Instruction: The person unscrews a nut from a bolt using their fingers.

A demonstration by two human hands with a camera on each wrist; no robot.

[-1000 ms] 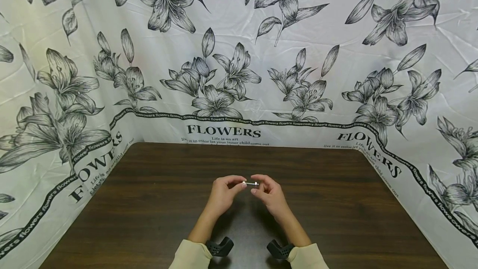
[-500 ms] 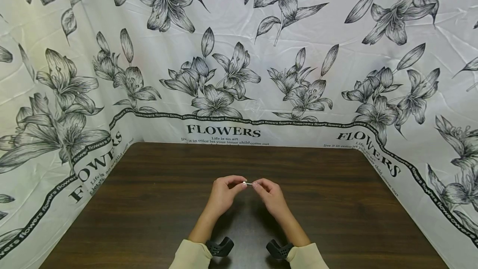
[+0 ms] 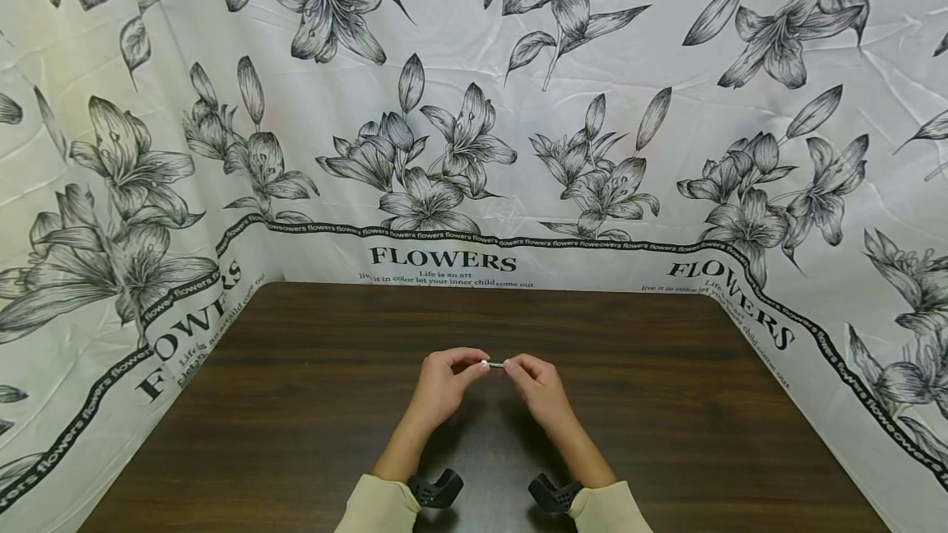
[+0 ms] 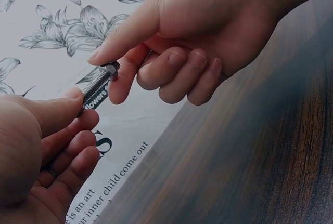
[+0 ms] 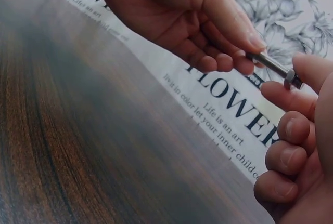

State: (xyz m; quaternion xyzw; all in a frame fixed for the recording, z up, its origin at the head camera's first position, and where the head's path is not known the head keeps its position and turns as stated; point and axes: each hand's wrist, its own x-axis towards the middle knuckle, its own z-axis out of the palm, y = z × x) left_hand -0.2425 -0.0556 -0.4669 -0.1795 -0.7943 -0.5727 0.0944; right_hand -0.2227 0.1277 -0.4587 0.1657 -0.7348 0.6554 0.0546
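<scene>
Above the table, a silver threaded bolt (image 3: 495, 364) lies about level between the two hands. My left hand (image 3: 440, 387) pinches one end of it between thumb and index finger, so that end is hidden. A hex nut (image 4: 112, 70) sits on the bolt near its right end, also visible as a nut (image 5: 289, 79) in the right wrist view. My right hand (image 3: 543, 391) has its thumb and index finger on either side of the nut, pinching it. Its other fingers are curled in, clear of the bolt.
Below the hands spreads a dark wood-grain table (image 3: 296, 401). White cloth (image 3: 459, 48) with black flower drawings and lettering hangs behind it and along both sides. A black wrist device (image 3: 437, 489) is worn on each arm.
My right thumb and index finger, spread around the nut end a second ago, have come together on it. Since then the right hand has shifted slightly. The left hand stays put.
</scene>
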